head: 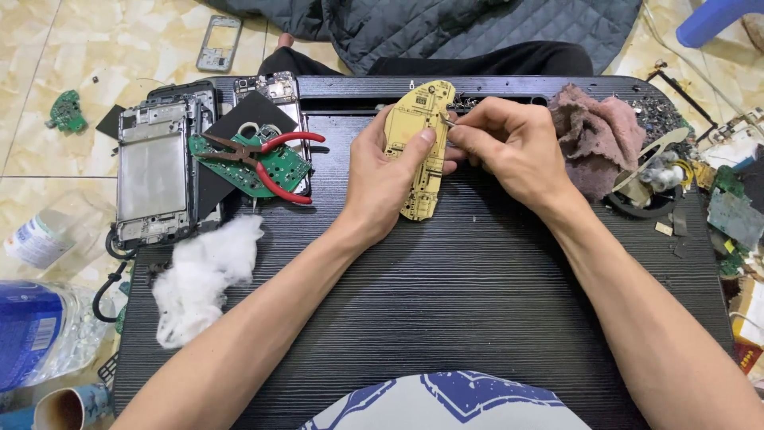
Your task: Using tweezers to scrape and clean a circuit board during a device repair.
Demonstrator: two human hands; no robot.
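My left hand [382, 171] grips a long, tan, oval-ended circuit board [417, 135], holding it upright on its edge over the black ribbed tabletop [446, 302]. My right hand [509, 147] pinches a thin metal tool [448, 122] whose tip touches the board's upper right edge. Both hands meet at the far middle of the table.
Red-handled pliers [267, 155] lie on a green circuit board [247, 171] at the far left, beside a phone frame [153, 171]. A wad of white cotton [199, 275] sits at the left. A pinkish rag [597, 131] and scrap parts [728, 207] crowd the right. Plastic bottles [40, 326] stand on the floor.
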